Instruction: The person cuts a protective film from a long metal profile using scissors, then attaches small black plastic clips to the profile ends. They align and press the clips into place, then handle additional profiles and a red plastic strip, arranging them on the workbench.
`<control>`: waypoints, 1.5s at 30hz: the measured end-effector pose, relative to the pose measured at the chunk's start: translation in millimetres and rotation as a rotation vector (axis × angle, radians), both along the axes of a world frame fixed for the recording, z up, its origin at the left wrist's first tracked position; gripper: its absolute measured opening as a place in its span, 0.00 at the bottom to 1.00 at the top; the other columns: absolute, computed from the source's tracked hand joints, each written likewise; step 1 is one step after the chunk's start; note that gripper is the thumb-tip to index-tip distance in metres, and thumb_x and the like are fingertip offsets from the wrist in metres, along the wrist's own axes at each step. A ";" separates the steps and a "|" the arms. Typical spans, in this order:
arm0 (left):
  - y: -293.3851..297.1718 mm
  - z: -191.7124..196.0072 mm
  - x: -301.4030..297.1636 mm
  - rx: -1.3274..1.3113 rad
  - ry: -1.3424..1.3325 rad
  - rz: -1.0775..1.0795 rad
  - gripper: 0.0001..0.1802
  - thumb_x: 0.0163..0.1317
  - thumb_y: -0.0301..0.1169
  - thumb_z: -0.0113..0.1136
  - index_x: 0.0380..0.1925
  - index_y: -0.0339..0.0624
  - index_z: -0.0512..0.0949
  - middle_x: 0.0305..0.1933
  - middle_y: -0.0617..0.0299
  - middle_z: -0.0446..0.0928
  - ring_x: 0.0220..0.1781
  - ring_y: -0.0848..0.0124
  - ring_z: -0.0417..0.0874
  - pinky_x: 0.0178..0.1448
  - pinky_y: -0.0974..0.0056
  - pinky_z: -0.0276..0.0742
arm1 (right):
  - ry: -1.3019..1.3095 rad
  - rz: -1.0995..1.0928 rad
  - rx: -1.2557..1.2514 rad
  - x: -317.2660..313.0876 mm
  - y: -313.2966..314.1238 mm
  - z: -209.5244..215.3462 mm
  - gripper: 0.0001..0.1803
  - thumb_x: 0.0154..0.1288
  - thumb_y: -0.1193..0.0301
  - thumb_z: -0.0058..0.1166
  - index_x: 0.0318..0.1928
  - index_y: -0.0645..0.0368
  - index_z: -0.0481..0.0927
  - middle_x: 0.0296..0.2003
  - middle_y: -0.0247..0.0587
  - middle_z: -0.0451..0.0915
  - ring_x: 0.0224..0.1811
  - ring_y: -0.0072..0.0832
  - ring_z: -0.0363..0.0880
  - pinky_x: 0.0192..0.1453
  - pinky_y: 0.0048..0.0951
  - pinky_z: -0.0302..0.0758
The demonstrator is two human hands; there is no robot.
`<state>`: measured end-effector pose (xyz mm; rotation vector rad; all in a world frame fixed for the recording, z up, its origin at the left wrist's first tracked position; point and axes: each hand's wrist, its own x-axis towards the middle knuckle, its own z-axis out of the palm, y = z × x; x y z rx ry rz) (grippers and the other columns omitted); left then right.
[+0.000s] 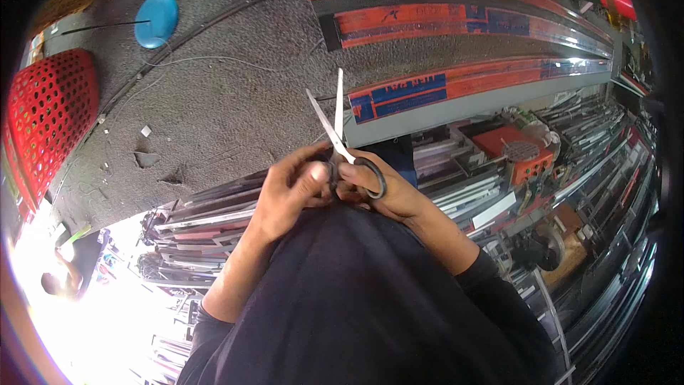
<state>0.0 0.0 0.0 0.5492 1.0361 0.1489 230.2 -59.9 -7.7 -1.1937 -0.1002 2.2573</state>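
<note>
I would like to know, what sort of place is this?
Probably a workshop for metal profiles or frames: many long bars lie stacked on both sides of the person, and long strips with red-and-blue film lie on a worn grey work surface.

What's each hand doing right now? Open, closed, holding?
Left hand: closed, holding the scissors together with the right.
Right hand: closed, holding the same scissors.
</note>
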 end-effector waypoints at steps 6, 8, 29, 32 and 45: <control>27.2 -27.7 23.5 0.561 0.542 -0.070 0.16 0.80 0.36 0.72 0.59 0.38 0.88 0.35 0.55 0.92 0.31 0.72 0.91 0.36 0.61 0.85 | 0.013 0.088 -0.018 22.4 3.7 -5.3 0.26 0.85 0.48 0.68 0.50 0.61 0.84 0.33 0.35 0.87 0.24 0.11 0.70 0.25 0.20 0.62; 36.9 -35.1 27.7 0.805 0.548 -0.144 0.14 0.79 0.33 0.72 0.59 0.38 0.88 0.36 0.54 0.92 0.32 0.72 0.91 0.38 0.63 0.84 | 0.029 0.155 0.060 36.6 6.3 2.1 0.26 0.83 0.48 0.69 0.50 0.62 0.84 0.34 0.37 0.89 0.24 0.11 0.70 0.25 0.19 0.63; 101.3 -47.3 33.8 1.170 0.411 -0.716 0.10 0.72 0.33 0.69 0.42 0.35 0.89 0.42 0.35 0.89 0.50 0.33 0.91 0.56 0.36 0.86 | -0.956 0.543 0.251 24.6 -6.7 -15.7 0.35 0.67 0.40 0.85 0.37 0.62 0.85 0.28 0.40 0.90 0.31 0.23 0.88 0.38 0.28 0.81; 103.0 -44.1 34.4 1.228 0.447 -0.830 0.10 0.66 0.32 0.69 0.39 0.36 0.89 0.40 0.36 0.90 0.47 0.33 0.92 0.55 0.35 0.87 | -0.954 0.537 0.262 25.4 -6.9 -15.1 0.41 0.62 0.34 0.84 0.36 0.67 0.88 0.29 0.46 0.88 0.33 0.31 0.88 0.43 0.36 0.85; 98.8 -50.0 37.1 1.421 0.336 -0.684 0.09 0.64 0.31 0.70 0.36 0.35 0.88 0.38 0.42 0.88 0.41 0.40 0.91 0.50 0.39 0.87 | -0.928 0.464 0.379 27.1 -6.2 -27.1 0.44 0.63 0.29 0.79 0.37 0.66 0.90 0.34 0.55 0.91 0.42 0.46 0.93 0.52 0.45 0.87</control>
